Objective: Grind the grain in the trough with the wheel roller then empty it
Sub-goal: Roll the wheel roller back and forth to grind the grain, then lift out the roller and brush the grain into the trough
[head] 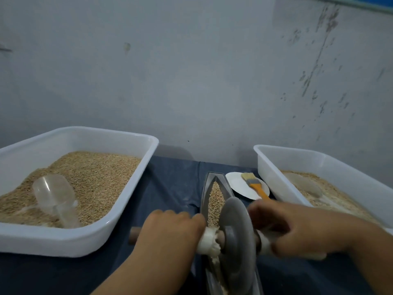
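Note:
A narrow boat-shaped metal trough [205, 188] runs away from me at the centre of the table, with tan grain [215, 199] along its groove. A grey disc wheel roller [237, 235] stands upright in the trough, on a wooden axle with white sleeves. My left hand [170, 233] grips the left axle handle. My right hand [297, 228] grips the right handle. The near part of the trough is hidden behind the wheel.
A white tub [89, 241] of grain with a clear plastic scoop [55, 196] sits at left. Another white tub [274, 184] of grain sits at right. A white plate [238, 184] with an orange-handled brush [254, 185] lies behind the trough. A dark blue cloth [170, 179] covers the table; a wall stands close behind.

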